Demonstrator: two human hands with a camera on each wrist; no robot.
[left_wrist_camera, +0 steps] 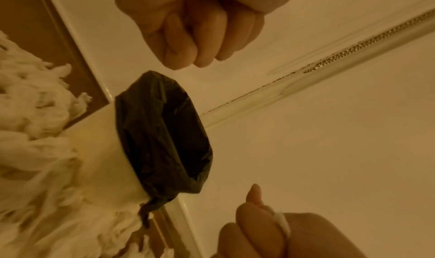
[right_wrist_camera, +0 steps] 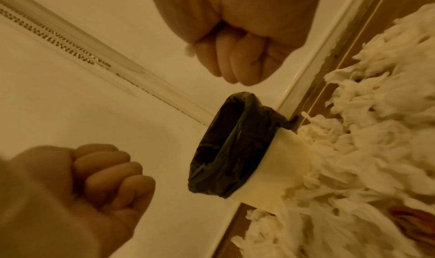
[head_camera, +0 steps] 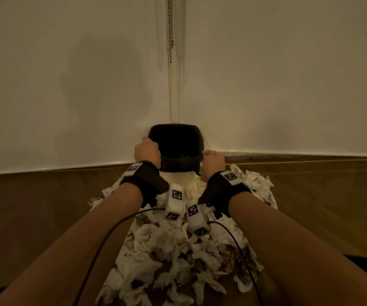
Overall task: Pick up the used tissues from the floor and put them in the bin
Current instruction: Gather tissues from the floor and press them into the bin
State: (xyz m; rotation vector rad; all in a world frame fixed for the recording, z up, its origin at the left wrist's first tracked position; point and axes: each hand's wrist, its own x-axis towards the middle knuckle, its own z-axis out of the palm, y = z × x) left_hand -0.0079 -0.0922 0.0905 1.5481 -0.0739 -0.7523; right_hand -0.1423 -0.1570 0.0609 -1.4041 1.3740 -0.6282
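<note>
Bin [head_camera: 176, 173]: white, black liner [head_camera: 175, 142] folded over the rim; stands in the wall corner on the wooden floor [head_camera: 34, 217].
Tissues [head_camera: 173, 250]: crumpled white heap on the floor, piled against the bin's base and spreading toward the camera.
Left hand [head_camera: 146, 151]: fist at the bin's left rim, fingers curled tight; contents not visible.
Right hand [head_camera: 213, 163]: fist at the right rim, a white tissue scrap [left_wrist_camera: 282, 223] showing between the fingers.

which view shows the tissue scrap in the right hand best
The left wrist view: a white tissue scrap is pinched in the right hand, seen side-on. The right wrist view shows only a white tip beside the fist. The head view shows only the back of that hand, not the scrap.
</note>
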